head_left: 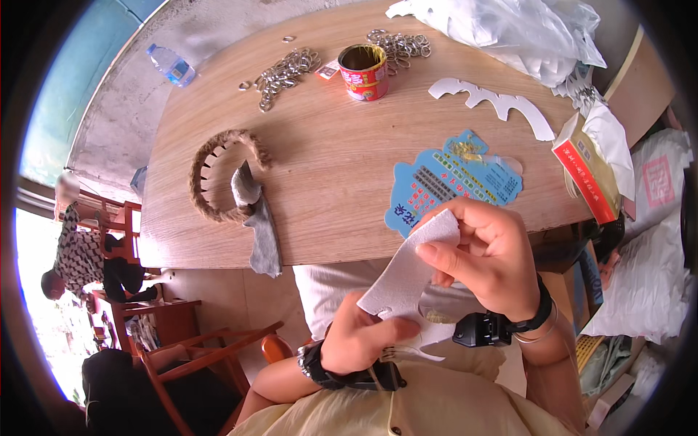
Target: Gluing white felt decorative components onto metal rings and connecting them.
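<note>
Both my hands hold one white shaped cutout (407,272) of stiff textured sheet over my lap, just below the wooden table (327,167). My right hand (491,254) pinches its upper end between thumb and fingers. My left hand (363,338) grips its lower, notched end. Each wrist carries a black band. On the table just above my right hand lies a blue shaped card (451,182) with gold trim.
On the table: a rope-wrapped ring (222,174) with a grey cutout (262,225) hanging over the near edge, a red tin can (363,71), piles of metal rings (287,73), a white cutout (494,102), plastic bags (509,29), a red box (585,171). A water bottle (171,65) lies on the floor. A person (87,258) sits at left among wooden chairs (211,356).
</note>
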{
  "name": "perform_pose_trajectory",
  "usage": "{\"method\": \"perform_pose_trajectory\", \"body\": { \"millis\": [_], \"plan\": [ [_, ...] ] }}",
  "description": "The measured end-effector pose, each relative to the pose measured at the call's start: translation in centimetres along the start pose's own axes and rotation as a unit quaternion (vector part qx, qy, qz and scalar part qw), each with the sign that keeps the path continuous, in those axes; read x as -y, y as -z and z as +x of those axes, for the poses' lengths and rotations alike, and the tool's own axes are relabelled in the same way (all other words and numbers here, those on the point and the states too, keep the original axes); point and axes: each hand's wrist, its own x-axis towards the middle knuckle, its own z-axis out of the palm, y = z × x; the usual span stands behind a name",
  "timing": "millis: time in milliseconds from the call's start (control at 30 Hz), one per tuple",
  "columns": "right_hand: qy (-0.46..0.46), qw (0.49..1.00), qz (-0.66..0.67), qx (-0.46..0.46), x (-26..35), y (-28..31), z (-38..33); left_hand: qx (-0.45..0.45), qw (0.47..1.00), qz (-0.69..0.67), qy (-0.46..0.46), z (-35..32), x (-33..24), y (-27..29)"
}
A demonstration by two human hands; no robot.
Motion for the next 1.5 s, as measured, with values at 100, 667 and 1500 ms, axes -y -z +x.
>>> {"method": "perform_pose_trajectory", "body": {
  "millis": [100, 667, 1500],
  "plan": [
    [0.01, 0.999, 0.014, -0.039, -0.2, 0.0, 0.2, 0.047, 0.999, -0.004, 0.01, 0.4, -0.3, -0.3],
    [0.01, 0.983, 0.094, -0.157, -2.4, 2.1, -3.4, -0.093, 0.876, 0.384, -0.278, 0.8, -2.2, 0.7],
    [-0.005, 0.913, -0.4, -0.083, -0.3, 5.4, -1.2, -0.185, 0.584, 0.716, -0.335, 7.9, -3.9, 0.0]
  ]
}}
